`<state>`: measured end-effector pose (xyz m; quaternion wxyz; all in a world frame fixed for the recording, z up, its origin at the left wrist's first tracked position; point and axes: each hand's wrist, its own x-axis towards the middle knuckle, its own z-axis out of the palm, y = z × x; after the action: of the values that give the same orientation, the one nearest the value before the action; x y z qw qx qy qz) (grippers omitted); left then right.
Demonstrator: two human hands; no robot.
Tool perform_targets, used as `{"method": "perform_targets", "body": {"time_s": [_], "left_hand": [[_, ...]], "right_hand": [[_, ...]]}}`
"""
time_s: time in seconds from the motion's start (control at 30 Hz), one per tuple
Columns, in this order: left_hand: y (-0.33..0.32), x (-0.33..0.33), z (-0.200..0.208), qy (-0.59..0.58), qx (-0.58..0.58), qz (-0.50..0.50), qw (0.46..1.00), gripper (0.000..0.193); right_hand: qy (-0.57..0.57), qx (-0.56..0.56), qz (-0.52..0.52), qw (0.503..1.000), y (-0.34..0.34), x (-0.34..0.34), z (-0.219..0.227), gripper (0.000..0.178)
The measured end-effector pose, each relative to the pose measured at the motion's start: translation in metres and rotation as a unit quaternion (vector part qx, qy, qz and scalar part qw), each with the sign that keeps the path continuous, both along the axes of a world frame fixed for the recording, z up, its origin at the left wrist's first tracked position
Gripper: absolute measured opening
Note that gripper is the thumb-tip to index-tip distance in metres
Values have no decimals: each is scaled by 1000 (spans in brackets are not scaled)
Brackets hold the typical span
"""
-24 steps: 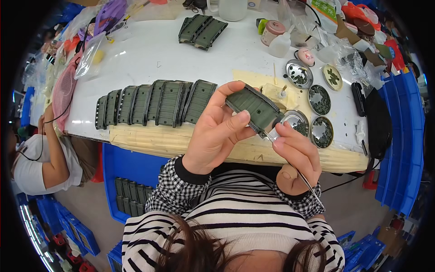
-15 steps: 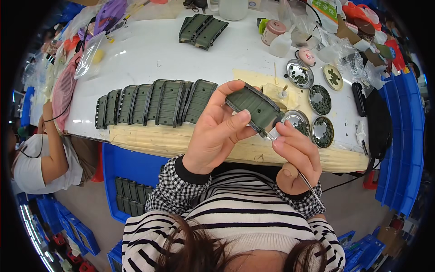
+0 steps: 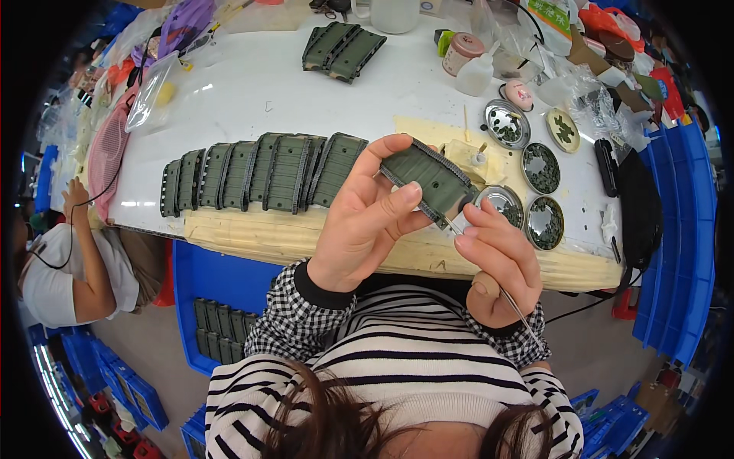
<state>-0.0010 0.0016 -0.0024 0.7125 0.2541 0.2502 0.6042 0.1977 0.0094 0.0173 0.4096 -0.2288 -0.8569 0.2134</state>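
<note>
My left hand (image 3: pixel 359 218) is closed around a dark green curved plastic part (image 3: pixel 430 174), thumb on its face and fingers around its edge. The part is tilted above the front of the table, with dark ridged strips along its long sides. In my right hand (image 3: pixel 501 256) is a slim metal tool (image 3: pixel 517 307), whose tip meets the lower right corner of the part; I cannot tell whether it is a pick or tweezers. A row of similar green parts (image 3: pixel 279 174) stands to the left of my left hand. Two more green parts (image 3: pixel 342 52) lie farther back.
Round metal dishes (image 3: pixel 540 168) of small dark green pieces stand right, beside a yellowish dish (image 3: pixel 563 131). Behind them are a squeeze bottle (image 3: pixel 474 75) and a pink jar (image 3: pixel 463 53). A blue bin (image 3: pixel 222 268) sits below the table; another person's arm (image 3: pixel 90 252) is left.
My right hand and the tool have shifted very slightly left. The held part stays almost still. At the left, the other person's hand has moved a little.
</note>
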Motion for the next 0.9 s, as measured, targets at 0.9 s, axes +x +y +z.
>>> {"method": "perform_targets", "body": {"time_s": [0.9], "left_hand": [[2, -3, 2, -14, -18, -24, 999, 46]], "right_hand": [[135, -76, 28, 988, -1, -1, -3, 31]]}}
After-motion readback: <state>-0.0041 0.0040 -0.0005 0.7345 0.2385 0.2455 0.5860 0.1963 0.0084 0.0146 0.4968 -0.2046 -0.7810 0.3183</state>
